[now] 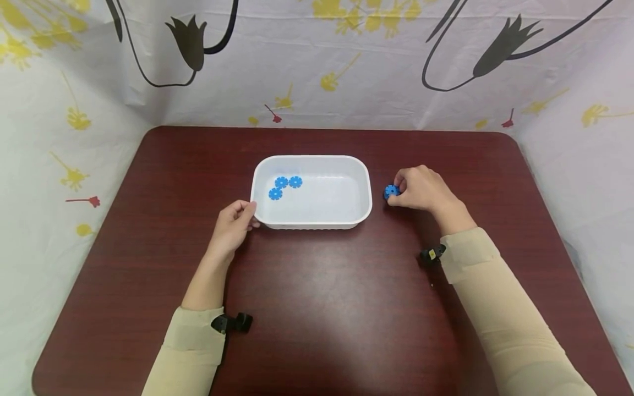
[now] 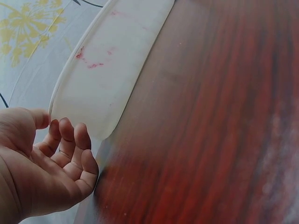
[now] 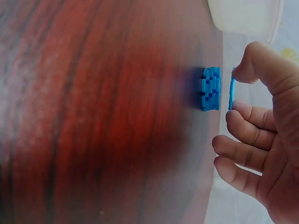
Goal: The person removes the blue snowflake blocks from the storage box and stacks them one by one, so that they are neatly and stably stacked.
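The right hand [image 1: 421, 188] pinches a notched blue plastic disc [image 3: 232, 91] edge to edge between thumb and fingers — it is just above a short stack of matching discs [image 3: 211, 89] on the dark red wood-grain bench [image 1: 317, 308], to the right of a white plastic tub [image 1: 312, 223]. The left hand [image 1: 230, 226] grips the tub's rim at its near left corner, thumb on the edge. Three loose blue discs [image 1: 281, 182] lie close together in the tub's left half — flat on its floor.
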### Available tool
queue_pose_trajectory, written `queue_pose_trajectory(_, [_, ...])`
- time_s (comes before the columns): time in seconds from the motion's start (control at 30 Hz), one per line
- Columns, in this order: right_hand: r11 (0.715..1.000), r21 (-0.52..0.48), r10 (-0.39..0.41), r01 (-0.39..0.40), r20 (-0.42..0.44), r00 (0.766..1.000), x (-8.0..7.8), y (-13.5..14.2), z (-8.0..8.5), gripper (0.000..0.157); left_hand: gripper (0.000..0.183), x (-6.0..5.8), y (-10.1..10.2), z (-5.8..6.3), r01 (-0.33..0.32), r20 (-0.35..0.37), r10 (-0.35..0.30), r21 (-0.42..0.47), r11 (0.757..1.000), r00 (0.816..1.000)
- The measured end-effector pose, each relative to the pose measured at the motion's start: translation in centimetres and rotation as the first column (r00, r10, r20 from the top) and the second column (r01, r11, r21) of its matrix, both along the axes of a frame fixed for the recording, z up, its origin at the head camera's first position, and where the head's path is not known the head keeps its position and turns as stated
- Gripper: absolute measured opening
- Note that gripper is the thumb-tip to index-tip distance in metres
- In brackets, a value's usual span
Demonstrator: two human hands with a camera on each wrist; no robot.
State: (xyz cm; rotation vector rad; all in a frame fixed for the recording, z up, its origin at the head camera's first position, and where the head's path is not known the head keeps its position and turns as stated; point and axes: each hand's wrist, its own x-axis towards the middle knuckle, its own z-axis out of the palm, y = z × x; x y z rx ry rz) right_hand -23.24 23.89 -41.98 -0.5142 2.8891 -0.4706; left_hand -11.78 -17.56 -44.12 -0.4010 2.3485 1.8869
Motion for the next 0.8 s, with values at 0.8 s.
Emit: queue_pose_trajectory(0.8, [0.999, 0.03, 0.013, -0.014, 0.01, 1.0, -0.18, 0.02, -0.76, 0.041, 0.03, 0.0, 0.05, -0.23, -0.002, -0.024, 0.002, 0.01, 1.0, 1.0])
